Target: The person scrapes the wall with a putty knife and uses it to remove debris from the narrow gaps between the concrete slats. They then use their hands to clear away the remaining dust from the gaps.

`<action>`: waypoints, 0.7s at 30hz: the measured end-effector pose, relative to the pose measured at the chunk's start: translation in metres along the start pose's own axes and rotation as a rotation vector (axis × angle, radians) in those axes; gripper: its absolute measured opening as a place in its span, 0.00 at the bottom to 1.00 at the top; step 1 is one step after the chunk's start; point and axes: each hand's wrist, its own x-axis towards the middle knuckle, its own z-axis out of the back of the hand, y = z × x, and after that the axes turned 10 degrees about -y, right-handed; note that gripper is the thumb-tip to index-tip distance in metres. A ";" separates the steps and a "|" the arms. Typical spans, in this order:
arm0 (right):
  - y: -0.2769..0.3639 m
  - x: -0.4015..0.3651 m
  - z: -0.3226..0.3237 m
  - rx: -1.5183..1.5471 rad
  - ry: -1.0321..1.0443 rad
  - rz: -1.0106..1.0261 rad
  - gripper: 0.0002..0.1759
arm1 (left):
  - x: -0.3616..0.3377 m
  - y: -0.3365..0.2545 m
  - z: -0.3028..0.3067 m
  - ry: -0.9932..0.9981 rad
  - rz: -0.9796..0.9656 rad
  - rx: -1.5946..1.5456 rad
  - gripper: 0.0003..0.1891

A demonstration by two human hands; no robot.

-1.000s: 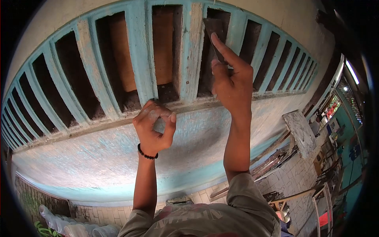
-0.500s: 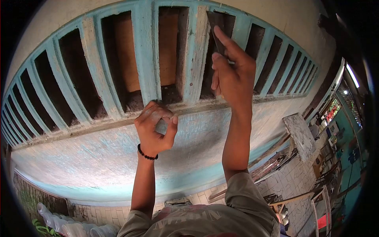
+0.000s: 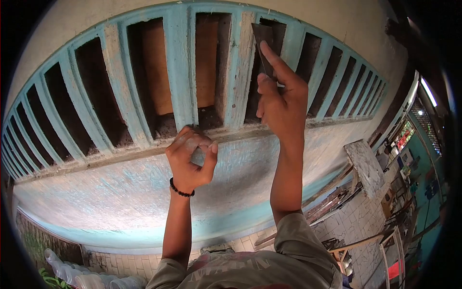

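My right hand (image 3: 281, 103) grips a scraper (image 3: 263, 45) with a flat, dark metal blade; its handle is hidden in my palm. My index finger lies stretched along the blade. The blade's edge meets the side of a worn slat (image 3: 244, 72), where blue paint gives way to bare, pale patches. Lower down, my left hand (image 3: 190, 159) is loosely curled, thumb near the bent index finger, and nothing shows in the loop between them. Its dusty knuckles rest against the ledge (image 3: 231, 132) at the foot of a blue slat (image 3: 180, 72). A black beaded bracelet (image 3: 182, 189) circles the left wrist.
Below the slats runs a wall (image 3: 120, 192) with scuffed blue and whitish paint. Clear plastic containers (image 3: 91, 278) sit at the lower left. A board (image 3: 364, 166) leans at the right, near wooden pieces and a wooden frame (image 3: 392, 255) on the tiled floor.
My right hand and the scraper have slid slightly down along the slat, so more of the blade shows. My left hand stays at the ledge.
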 end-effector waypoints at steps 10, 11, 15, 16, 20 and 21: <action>-0.005 -0.005 0.002 -0.075 -0.049 0.011 0.31 | 0.000 0.001 0.000 0.012 0.004 0.015 0.08; -0.004 -0.002 0.002 -0.103 -0.050 0.024 0.31 | 0.000 0.000 0.001 0.012 0.003 0.016 0.08; 0.003 0.006 0.002 -0.205 -0.066 0.112 0.31 | 0.001 0.000 -0.001 0.007 0.000 0.004 0.09; 0.003 0.006 0.002 -0.227 -0.070 0.145 0.32 | 0.001 -0.001 -0.002 0.000 0.000 -0.003 0.09; 0.013 -0.004 0.005 -0.318 -0.056 0.162 0.32 | 0.002 -0.002 -0.001 0.002 0.004 0.009 0.08; 0.017 -0.003 0.006 -0.308 -0.047 0.136 0.32 | 0.002 -0.002 0.000 0.006 0.008 0.011 0.08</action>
